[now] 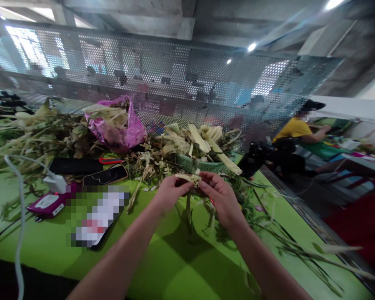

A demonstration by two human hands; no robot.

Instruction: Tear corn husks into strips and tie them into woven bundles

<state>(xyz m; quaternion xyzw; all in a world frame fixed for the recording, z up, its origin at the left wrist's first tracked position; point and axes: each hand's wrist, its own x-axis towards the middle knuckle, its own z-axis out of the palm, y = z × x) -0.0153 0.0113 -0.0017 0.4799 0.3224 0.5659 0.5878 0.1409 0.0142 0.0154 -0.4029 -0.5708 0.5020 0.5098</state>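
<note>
My left hand (168, 192) pinches one end of a pale, husk-like plant strip (183, 177). At the other end, a small knotted whitish-green cluster (195, 179) sits between the fingertips of my right hand (223, 200), which are closed on it. Both hands are raised over the green table, close together, and a thin stem (188, 210) hangs below them. Just behind stands a green basket (192, 163) heaped with dry corn husks (201, 139). Small crumpled plant bits (150, 162) lie to its left.
Phones (104, 176) and a purple power strip (51, 204) with a charger and white cable (18, 216) are at left. A pink plastic bag (118, 129) of husks stands behind. Long stems (315, 254) lie at right. A perforated metal screen (162, 75) runs behind; a person in yellow (293, 129) sits beyond.
</note>
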